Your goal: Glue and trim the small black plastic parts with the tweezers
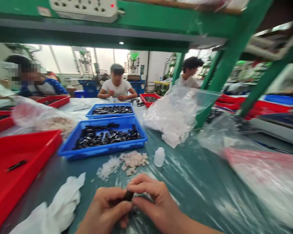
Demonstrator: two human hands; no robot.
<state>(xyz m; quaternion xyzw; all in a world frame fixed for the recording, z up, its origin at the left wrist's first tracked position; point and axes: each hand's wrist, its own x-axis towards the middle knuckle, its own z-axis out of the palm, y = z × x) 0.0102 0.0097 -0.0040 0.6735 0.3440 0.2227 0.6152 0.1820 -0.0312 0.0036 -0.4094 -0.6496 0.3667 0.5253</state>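
Black, short, blocky piece [128,195], pinched at near centre by the left hand [104,208] and right hand [158,199], seems unfinished, though whether the heaped glossy black pieces [107,136] in the farther blue plastic tray [104,150] are done I cannot tell.

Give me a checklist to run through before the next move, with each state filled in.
1. Dark piece in hand: ok, left hand pinches it, right hand fingertips are at it.
2. Piece's finish: cannot tell, fingers hide much of it.
3. White bottle upright: ok, beyond the hands.
4. Beige pieces near: ok, heaped just ahead of the hands.
5. Nearest blue tray stocked: ok, many dark parts inside.
6. White cloth-like material flat: not ok, crumpled.
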